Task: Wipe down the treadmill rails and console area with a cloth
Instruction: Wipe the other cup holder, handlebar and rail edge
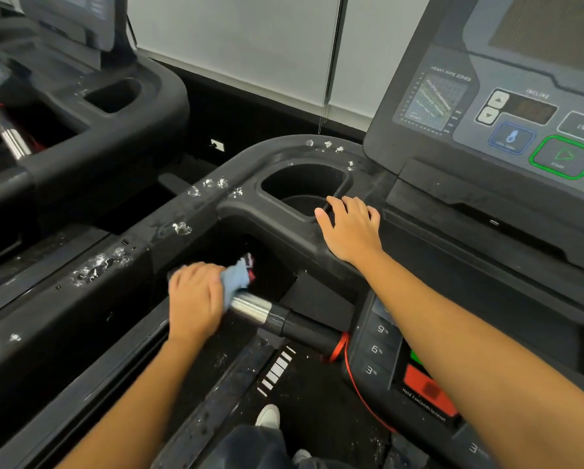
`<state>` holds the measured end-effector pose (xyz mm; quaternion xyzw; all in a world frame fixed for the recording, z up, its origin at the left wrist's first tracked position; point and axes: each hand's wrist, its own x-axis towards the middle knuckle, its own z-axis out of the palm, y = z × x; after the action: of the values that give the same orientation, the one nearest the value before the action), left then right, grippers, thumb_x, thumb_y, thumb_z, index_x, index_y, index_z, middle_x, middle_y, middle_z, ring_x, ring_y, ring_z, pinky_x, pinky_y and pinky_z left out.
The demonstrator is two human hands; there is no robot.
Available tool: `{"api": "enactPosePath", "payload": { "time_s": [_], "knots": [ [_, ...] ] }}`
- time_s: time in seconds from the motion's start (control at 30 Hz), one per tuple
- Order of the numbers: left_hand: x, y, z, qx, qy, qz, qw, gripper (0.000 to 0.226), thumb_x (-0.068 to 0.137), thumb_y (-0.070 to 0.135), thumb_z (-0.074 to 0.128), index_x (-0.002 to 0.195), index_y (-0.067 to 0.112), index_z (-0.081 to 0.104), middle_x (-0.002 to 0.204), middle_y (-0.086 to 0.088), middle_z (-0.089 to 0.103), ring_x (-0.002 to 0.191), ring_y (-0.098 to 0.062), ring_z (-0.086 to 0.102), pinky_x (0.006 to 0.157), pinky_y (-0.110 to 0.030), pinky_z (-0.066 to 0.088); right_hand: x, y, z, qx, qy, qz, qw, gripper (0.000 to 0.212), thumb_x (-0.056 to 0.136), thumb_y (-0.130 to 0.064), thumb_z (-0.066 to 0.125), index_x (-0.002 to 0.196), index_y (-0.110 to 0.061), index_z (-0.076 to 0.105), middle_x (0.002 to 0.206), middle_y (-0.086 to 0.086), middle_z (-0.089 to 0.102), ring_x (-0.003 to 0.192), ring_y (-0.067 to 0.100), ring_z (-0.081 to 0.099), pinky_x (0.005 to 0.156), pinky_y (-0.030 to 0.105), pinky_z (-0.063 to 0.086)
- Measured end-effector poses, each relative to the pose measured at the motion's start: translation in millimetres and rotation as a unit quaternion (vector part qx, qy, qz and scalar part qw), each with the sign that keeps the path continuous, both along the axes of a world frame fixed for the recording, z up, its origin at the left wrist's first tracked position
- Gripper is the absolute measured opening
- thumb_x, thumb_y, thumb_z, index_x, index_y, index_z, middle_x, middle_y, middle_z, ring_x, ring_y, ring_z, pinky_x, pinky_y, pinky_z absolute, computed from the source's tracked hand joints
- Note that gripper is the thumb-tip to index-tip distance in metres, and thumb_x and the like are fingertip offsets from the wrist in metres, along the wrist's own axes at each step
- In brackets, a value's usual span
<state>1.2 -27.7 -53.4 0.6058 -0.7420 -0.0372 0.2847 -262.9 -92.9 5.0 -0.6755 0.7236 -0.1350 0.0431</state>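
Black plastic fills most of your view: the treadmill's console [507, 106] rises at the upper right of the frame, with a green-outlined start button [564, 158] and incline arrows on its panel. Below it, the moulded console surround [284, 228] curves across the centre, dotted with white foam spots along its outer edge. Its cup holder [302, 189] sits just left of the console. The left side rail [64, 299] runs from the centre down to the lower left of the frame, also flecked with white foam. A second treadmill [81, 96] stands in the upper left.

Your right hand [351, 228] lies flat and released on the surround, fingers spread, fingertips at the near edge of the cup holder. Your left hand [194, 299], left of centre, is clenched around a blue cloth [235, 280], pressing it against the silver end of the handlebar grip [251, 308]. That grip runs right into a black section, where a red safety cord [355, 380] loops off it and trails toward the lower right. One white shoe [268, 416] shows at the bottom centre on the belt.
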Motion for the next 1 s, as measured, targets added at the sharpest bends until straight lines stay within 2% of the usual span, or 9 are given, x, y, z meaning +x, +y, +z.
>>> {"api": "enactPosePath", "payload": {
  "time_s": [0.17,0.3,0.4,0.57,0.73,0.83,0.9,0.97,1.0],
  "knots": [
    [-25,13,-3,0.03,0.125,0.023,0.991,0.049,0.093,0.033,0.021,0.089,0.013,0.065,0.092,-0.004,0.064,0.108,-0.023,0.05,0.104,-0.035,0.019,3,-1,1,0.006,0.009,-0.006,1.0,0.054,0.098,-0.05,0.024,0.142,-0.02,0.036,0.144,0.006,0.039,0.139,0.023,0.024,0.113,0.045,0.01],
    [-69,49,-12,-0.013,0.097,-0.105,0.99,0.04,0.092,0.028,0.027,0.096,0.018,0.065,0.097,0.0,0.067,0.109,-0.015,0.049,0.107,-0.031,0.018,4,-1,2,0.002,0.013,-0.004,1.0,0.053,0.098,-0.049,0.025,0.141,-0.02,0.036,0.144,0.007,0.04,0.138,0.023,0.025,0.113,0.045,0.01],
    [-60,43,-15,-0.045,0.045,-0.179,0.982,0.041,0.096,0.034,0.019,0.104,0.023,0.058,0.1,0.0,0.068,0.107,-0.016,0.05,0.104,-0.032,0.023,2,1,3,0.003,0.007,-0.002,1.0,0.052,0.098,-0.048,0.027,0.141,-0.02,0.036,0.145,0.006,0.039,0.139,0.023,0.024,0.113,0.045,0.01],
    [9,-6,-13,0.004,0.033,-0.107,0.994,0.042,0.091,0.031,0.024,0.095,0.018,0.063,0.093,0.0,0.064,0.094,-0.018,0.054,0.096,-0.031,0.031,2,-1,2,0.007,0.008,-0.003,1.0,0.053,0.097,-0.049,0.027,0.142,-0.022,0.036,0.146,0.006,0.038,0.14,0.022,0.023,0.113,0.045,0.009],
    [45,-35,-5,-0.005,-0.005,-0.16,0.987,0.053,0.096,0.036,0.02,0.09,0.012,0.067,0.086,-0.002,0.066,0.08,-0.02,0.059,0.084,-0.031,0.038,2,-1,3,0.014,0.007,-0.012,1.0,0.053,0.097,-0.05,0.027,0.141,-0.023,0.036,0.146,0.006,0.037,0.14,0.022,0.023,0.114,0.045,0.009],
    [25,-17,-27,-0.01,0.079,-0.048,0.996,0.041,0.095,0.026,0.024,0.1,0.014,0.063,0.1,-0.002,0.063,0.104,-0.022,0.055,0.101,-0.04,0.033,3,0,5,0.013,0.008,-0.012,1.0,0.053,0.097,-0.05,0.028,0.141,-0.022,0.036,0.145,0.006,0.038,0.139,0.022,0.024,0.113,0.045,0.009],
    [-2,7,-37,0.007,0.193,0.043,0.98,0.043,0.096,0.028,0.021,0.117,0.013,0.056,0.126,0.001,0.052,0.133,-0.018,0.033,0.116,-0.031,0.013,4,0,5,0.012,0.012,-0.013,1.0,0.053,0.097,-0.049,0.028,0.141,-0.022,0.036,0.145,0.007,0.038,0.139,0.022,0.024,0.113,0.045,0.009],
    [-37,31,-28,0.054,0.361,0.112,0.924,0.051,0.094,0.035,0.019,0.135,0.015,0.041,0.147,0.009,0.025,0.142,0.0,0.003,0.113,-0.011,0.002,6,1,6,0.012,0.015,-0.013,1.0,0.053,0.097,-0.049,0.029,0.141,-0.021,0.036,0.144,0.007,0.039,0.139,0.022,0.025,0.113,0.046,0.01],
    [-52,39,-20,0.084,0.43,0.135,0.889,0.054,0.093,0.038,0.02,0.141,0.016,0.031,0.151,0.013,0.012,0.14,0.005,-0.005,0.11,-0.009,0.001,6,1,6,0.011,0.017,-0.013,1.0,0.053,0.097,-0.049,0.029,0.141,-0.021,0.036,0.144,0.007,0.039,0.138,0.022,0.025,0.113,0.046,0.01]
  ]
}}
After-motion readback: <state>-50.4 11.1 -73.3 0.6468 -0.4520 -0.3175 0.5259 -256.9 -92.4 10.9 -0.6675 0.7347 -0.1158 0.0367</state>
